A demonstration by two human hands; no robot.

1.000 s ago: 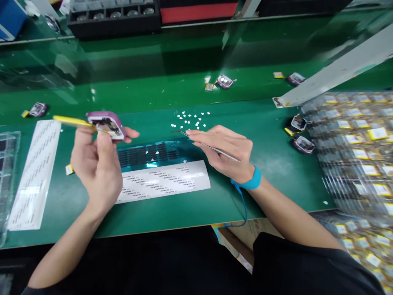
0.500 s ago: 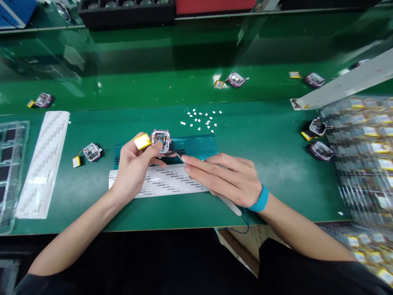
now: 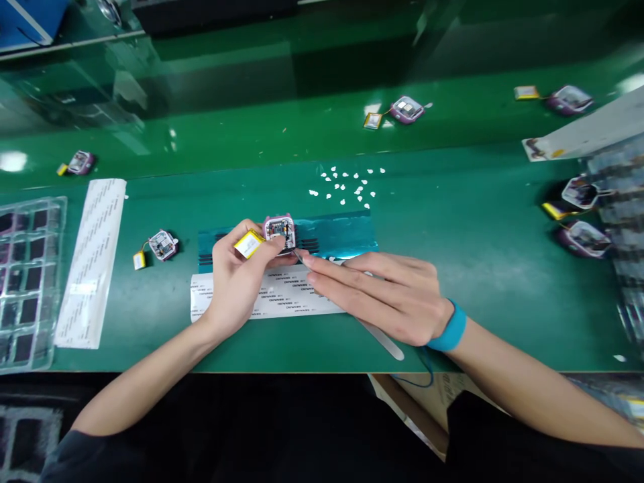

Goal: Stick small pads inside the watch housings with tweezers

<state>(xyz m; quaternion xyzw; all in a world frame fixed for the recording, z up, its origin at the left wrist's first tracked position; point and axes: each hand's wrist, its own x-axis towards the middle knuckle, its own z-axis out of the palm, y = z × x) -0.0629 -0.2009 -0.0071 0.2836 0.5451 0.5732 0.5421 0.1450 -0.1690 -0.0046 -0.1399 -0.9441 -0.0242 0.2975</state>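
Observation:
My left hand (image 3: 236, 282) is closed around an open watch case (image 3: 280, 231), purple-edged with a circuit board showing inside. The thumb presses on the board. A yellow-edged battery (image 3: 249, 244) sticks out on the left side of the case, by my fingers. In my right hand (image 3: 387, 295), which wears a blue wrist strap (image 3: 451, 327), the fingers pinch a slim metal tool that looks like tweezers (image 3: 300, 257). Its tip is at the lower right edge of the case. A pale, round-ended strip (image 3: 383, 340) emerges below this hand, apparently the tool's rear end.
Beneath my hands lie a blue film sheet (image 3: 337, 235) with black strips and a printed white sheet (image 3: 276, 305). Small white stickers (image 3: 343, 186) are scattered beyond. Other open watch cases (image 3: 162, 245) with batteries lie around. A clear tray (image 3: 59, 268) stands left, stacked trays (image 3: 611, 268) right.
The view has shifted, so most bench items sit elsewhere in the picture. Both hands keep their holds, and the tool tip stays at the case's lower edge.

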